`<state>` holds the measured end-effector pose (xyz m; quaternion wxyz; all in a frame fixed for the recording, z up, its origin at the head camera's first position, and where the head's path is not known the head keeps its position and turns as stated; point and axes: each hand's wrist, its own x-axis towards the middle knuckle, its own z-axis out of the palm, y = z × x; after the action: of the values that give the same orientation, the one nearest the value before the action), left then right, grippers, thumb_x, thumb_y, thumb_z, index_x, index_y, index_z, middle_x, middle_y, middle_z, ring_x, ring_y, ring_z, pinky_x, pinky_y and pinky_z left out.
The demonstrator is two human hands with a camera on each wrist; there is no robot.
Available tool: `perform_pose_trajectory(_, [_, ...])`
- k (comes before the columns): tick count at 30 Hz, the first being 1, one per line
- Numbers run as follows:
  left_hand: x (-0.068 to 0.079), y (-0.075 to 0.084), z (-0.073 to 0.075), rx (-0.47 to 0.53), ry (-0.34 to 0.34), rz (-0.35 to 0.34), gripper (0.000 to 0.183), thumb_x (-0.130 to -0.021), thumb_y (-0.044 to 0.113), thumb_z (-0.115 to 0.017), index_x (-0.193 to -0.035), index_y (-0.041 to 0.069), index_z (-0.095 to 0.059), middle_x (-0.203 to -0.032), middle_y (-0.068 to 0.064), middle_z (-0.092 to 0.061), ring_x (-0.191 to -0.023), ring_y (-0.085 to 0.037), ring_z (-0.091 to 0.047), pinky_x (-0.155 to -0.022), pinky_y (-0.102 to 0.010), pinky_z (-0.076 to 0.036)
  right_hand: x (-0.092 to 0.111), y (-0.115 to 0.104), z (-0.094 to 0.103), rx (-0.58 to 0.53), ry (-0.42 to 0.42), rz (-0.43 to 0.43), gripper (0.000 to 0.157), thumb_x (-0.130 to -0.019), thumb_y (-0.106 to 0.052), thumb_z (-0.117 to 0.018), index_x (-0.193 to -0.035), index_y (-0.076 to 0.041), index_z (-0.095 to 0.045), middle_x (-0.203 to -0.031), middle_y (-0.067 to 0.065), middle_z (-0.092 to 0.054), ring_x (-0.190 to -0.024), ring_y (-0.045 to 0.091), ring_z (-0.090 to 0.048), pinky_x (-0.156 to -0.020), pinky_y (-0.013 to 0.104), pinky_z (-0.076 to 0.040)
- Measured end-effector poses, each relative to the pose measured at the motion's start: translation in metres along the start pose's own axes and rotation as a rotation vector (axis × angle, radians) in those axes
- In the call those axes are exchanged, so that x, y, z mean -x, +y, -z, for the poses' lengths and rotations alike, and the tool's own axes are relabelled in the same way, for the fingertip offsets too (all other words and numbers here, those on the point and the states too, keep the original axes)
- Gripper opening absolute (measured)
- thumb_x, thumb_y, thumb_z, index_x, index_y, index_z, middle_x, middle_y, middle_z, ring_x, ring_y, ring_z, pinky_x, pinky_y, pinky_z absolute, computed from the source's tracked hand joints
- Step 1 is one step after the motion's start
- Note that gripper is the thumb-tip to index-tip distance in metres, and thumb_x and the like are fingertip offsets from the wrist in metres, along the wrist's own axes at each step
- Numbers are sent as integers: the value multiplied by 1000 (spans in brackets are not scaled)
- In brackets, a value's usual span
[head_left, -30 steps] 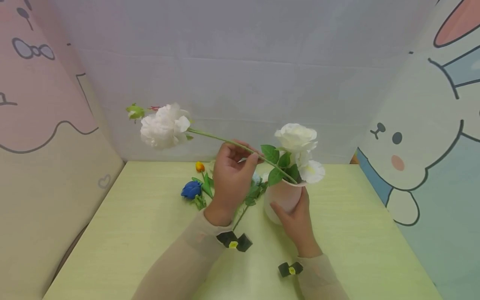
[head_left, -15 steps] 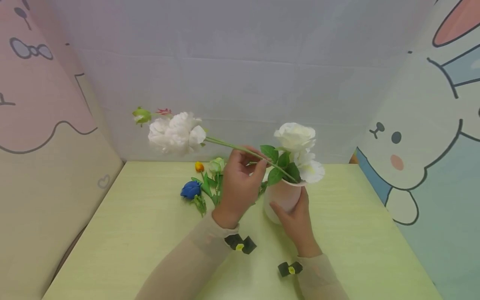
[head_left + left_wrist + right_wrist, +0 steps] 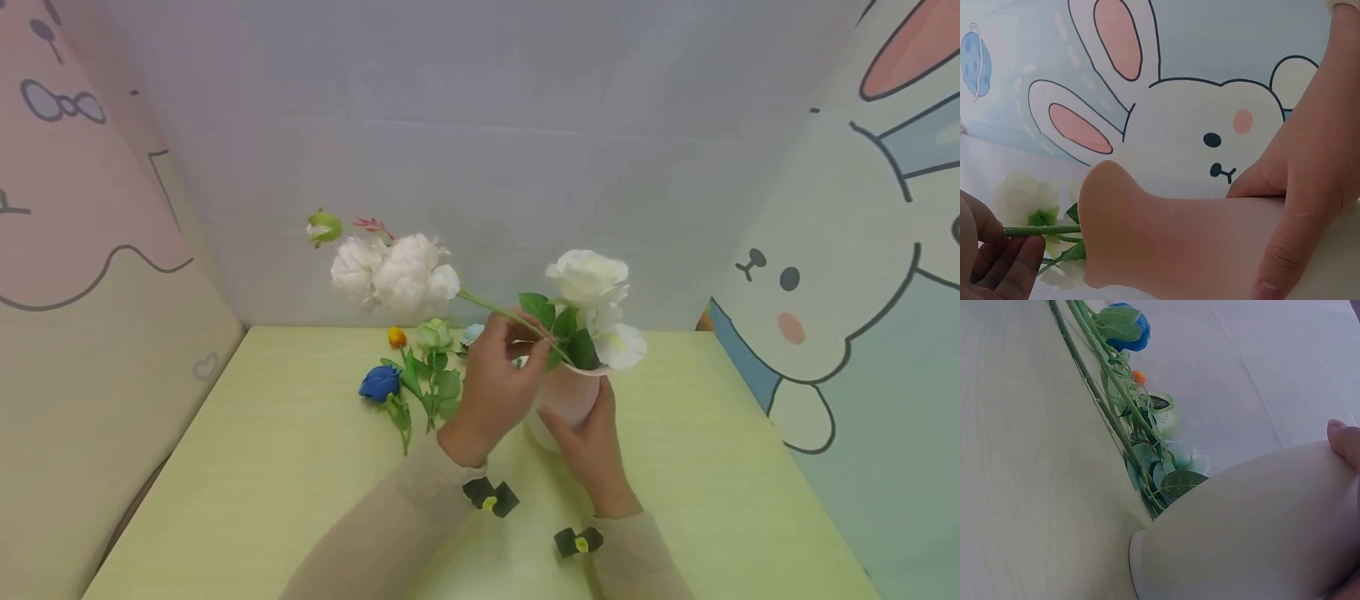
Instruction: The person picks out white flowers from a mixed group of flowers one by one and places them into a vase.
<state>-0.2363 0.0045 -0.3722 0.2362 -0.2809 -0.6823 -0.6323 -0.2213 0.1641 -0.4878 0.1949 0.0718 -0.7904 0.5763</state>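
Note:
My left hand [image 3: 501, 379] pinches the green stem of a white artificial peony [image 3: 408, 273] at the vase's mouth. The bloom and a small green bud [image 3: 324, 227] slant out to the left. In the left wrist view, the stem [image 3: 1044, 230] runs between thumb and fingers [image 3: 1015, 269] into the mouth. The pale pinkish vase [image 3: 566, 400] is gripped at its right side by my right hand [image 3: 596, 446]. White flowers [image 3: 588, 279] with green leaves stand in it. The right wrist view shows the vase's lower body [image 3: 1247, 525] and part of a finger.
Left of the vase on the pale yellow table [image 3: 262, 483] lie a blue rose [image 3: 380, 383], an orange tulip [image 3: 397, 337], a pale green rose [image 3: 434, 335] and a light blue flower [image 3: 472, 333]. A white sheet [image 3: 480, 167] rises behind; cartoon-printed panels flank both sides.
My left hand has moved right, closer to the vase's mouth, and the peony has shifted right with it as its stem goes deeper. My right hand and the vase have barely moved.

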Motion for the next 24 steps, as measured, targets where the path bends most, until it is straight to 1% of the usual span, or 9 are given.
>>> perform_pose_trajectory(2, [0, 1, -1, 17, -30, 43, 28, -98, -4, -60, -122, 0, -46, -106, -10, -62, -98, -19, -68, -90, -31, -57, -2, 13, -1, -4, -2, 10, 98, -85, -12, -85, -161, -13, -22, -143, 15, -41, -118, 27, -49, -96, 47, -42])
perform_pose_trajectory(6, [-1, 2, -4, 44, -102, 119, 35, -98, -3, -58, -126, 1, -38, -106, -10, -62, -99, -18, -67, -90, -30, -56, -3, 20, -1, -7, -9, 26, 97, -85, -17, -86, -160, -18, -24, -143, 7, -42, -117, 20, -49, -94, 41, -43])
perform_pose_trajectory(9, [-2, 2, -5, 53, -140, 143, 35, -97, -3, -57, -126, 0, -37, -105, -11, -62, -100, -19, -66, -92, -31, -55, -5, 21, -1, -30, -8, 52, 95, -85, -18, -86, -159, -19, -26, -144, 6, -42, -118, 19, -49, -95, 38, -42])
perform_pose_trajectory(11, [-2, 2, -6, 68, -156, 151, 32, -99, 0, -55, -126, -1, -37, -106, -12, -61, -100, -20, -66, -92, -31, -55, -5, 20, -1, -44, -8, 73, 94, -85, -16, -85, -159, -18, -27, -144, 6, -43, -118, 19, -50, -96, 36, -42])
perform_pose_trajectory(14, [-2, 3, -5, 80, -174, 157, 28, -102, 6, -51, -126, -1, -38, -107, -12, -60, -100, -21, -65, -90, -32, -56, -7, 19, -1, -52, -8, 114, 94, -84, -13, -85, -159, -17, -27, -146, 7, -43, -120, 21, -50, -98, 33, -42])
perform_pose_trajectory(17, [-2, 3, -4, 46, -197, 144, 23, -107, 13, -47, -125, 2, -39, -106, -10, -61, -98, -21, -66, -86, -32, -56, -7, 19, -1, -45, -5, 144, 95, -83, -11, -85, -159, -16, -28, -146, 7, -43, -121, 22, -50, -99, 31, -41])
perform_pose_trajectory(20, [-3, 3, -4, 22, -219, 106, 18, -110, 15, -42, -123, 3, -40, -105, -9, -62, -97, -22, -66, -87, -32, -55, -8, 20, -1, -59, -14, 150, 93, -84, -11, -85, -158, -17, -29, -146, 6, -44, -120, 22, -51, -99, 31, -42])
perform_pose_trajectory(24, [-3, 3, -3, 63, -238, 73, 15, -113, 15, -37, -121, 4, -42, -105, -11, -62, -98, -22, -67, -90, -34, -55, -8, 22, 0, -77, -30, 132, 91, -86, -14, -84, -158, -20, -28, -145, 2, -44, -121, 21, -52, -99, 30, -43])
